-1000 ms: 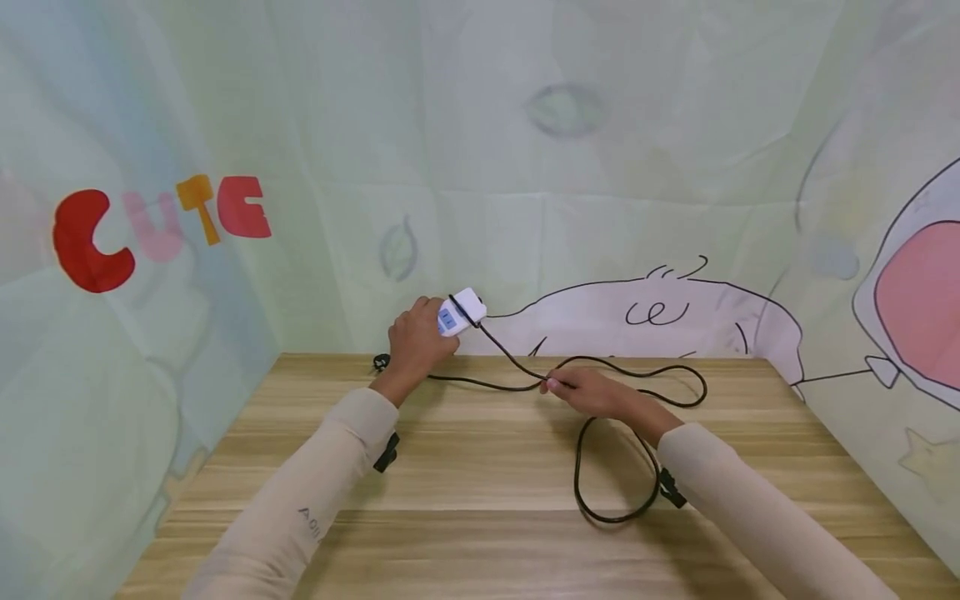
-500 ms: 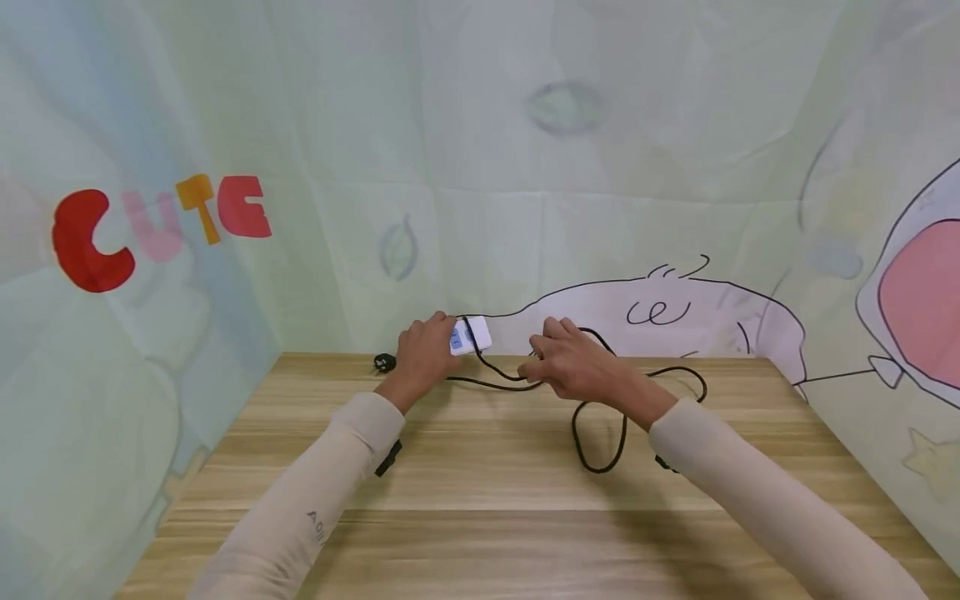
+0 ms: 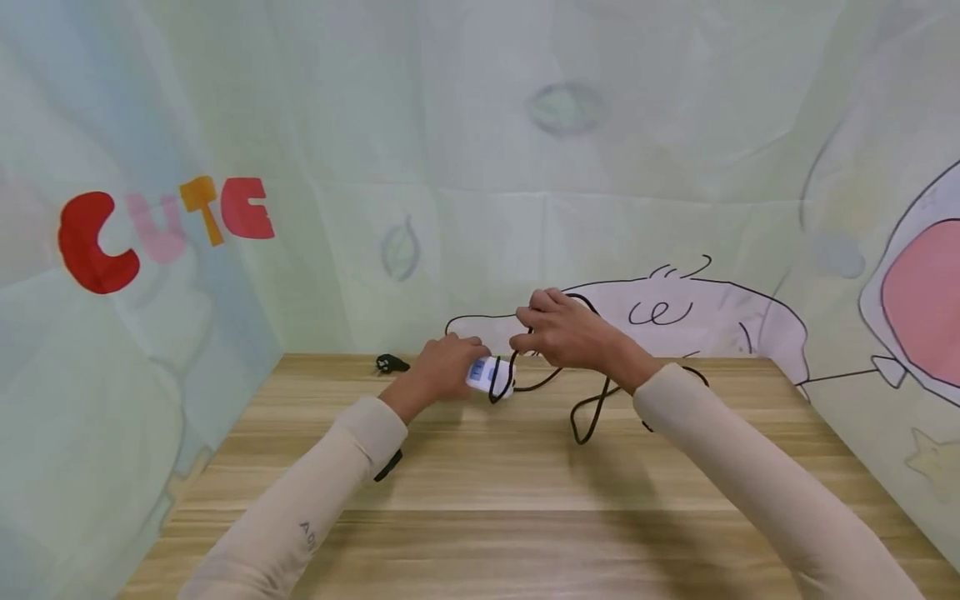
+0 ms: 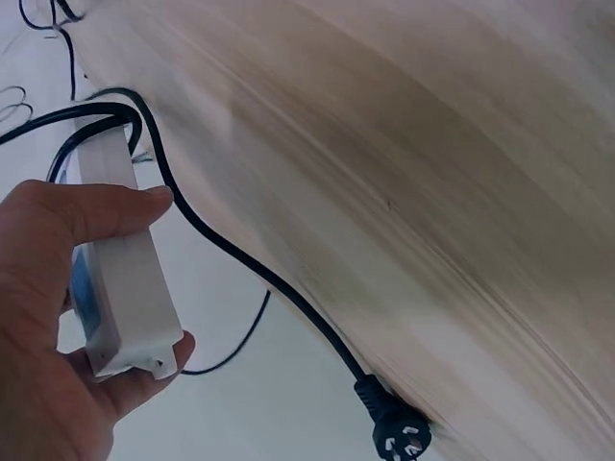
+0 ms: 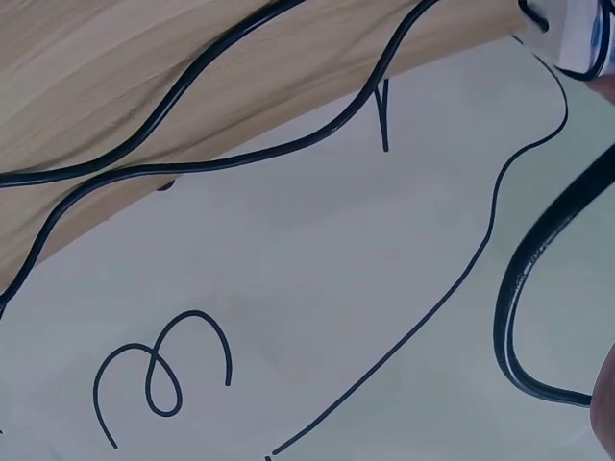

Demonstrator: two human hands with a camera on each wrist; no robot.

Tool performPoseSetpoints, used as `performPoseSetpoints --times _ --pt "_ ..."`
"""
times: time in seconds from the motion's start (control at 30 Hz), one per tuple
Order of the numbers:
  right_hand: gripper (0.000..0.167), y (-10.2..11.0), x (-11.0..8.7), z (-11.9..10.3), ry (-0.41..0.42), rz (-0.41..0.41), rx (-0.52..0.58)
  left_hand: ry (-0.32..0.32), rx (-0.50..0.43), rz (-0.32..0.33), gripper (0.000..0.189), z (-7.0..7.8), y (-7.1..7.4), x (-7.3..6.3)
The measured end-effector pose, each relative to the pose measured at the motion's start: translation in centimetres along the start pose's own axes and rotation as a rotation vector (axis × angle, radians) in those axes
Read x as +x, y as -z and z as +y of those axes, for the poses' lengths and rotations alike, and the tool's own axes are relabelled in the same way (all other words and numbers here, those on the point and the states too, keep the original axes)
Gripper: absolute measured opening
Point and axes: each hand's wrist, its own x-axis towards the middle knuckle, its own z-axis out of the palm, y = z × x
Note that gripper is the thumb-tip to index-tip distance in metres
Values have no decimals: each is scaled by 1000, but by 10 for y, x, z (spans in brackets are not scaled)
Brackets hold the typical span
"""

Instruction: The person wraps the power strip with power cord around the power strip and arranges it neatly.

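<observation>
My left hand grips a small white power strip with blue sockets, just above the back edge of the wooden table. In the left wrist view, thumb and fingers hold the strip by its sides. Black cord crosses and wraps around the strip's far end. My right hand pinches a length of this cord, raised a little to the right of the strip. Only a fingertip of that hand shows in the right wrist view, beside a bent piece of cord.
The cord's black plug lies near the table's back left edge. More cord hangs in a loop below my right forearm. The wooden table meets a printed cloth backdrop behind and at both sides.
My left hand has lowered the power strip and shifted it right. My right hand has risen with the cord, which now makes another turn across the strip. The hanging cord loop has become smaller.
</observation>
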Motion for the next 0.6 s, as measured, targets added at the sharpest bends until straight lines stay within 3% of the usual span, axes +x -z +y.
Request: performPoseSetpoints --times 0.23,0.47,0.6 --pt "2 -11 1 12 -105 4 29 -57 -17 31 53 9 2 -1" --pt "18 -17 2 15 -318 -185 177 -138 -71 137 58 14 3 0" --pt "20 -23 1 15 -443 -227 281 -184 -101 198 57 16 3 1"
